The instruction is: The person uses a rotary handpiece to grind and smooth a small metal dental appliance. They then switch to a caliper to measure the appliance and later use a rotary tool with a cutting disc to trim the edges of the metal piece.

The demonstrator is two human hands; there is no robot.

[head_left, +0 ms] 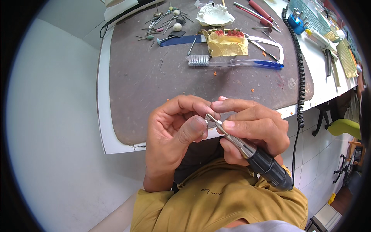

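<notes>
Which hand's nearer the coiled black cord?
Right. The right hand, gripping the handpiece, is just left of the coiled black cord, near its lower end; the left hand is farther left, across from the right.

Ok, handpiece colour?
The handpiece is black at the back, silver toward the tip; head view.

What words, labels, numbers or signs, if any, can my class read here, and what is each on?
Mustard shirt: one short line of dark lettering, upside down here, too small to read reliably.
Black-and-silver handpiece: no readable marking.
Toothbrush: no readable marking.
</notes>
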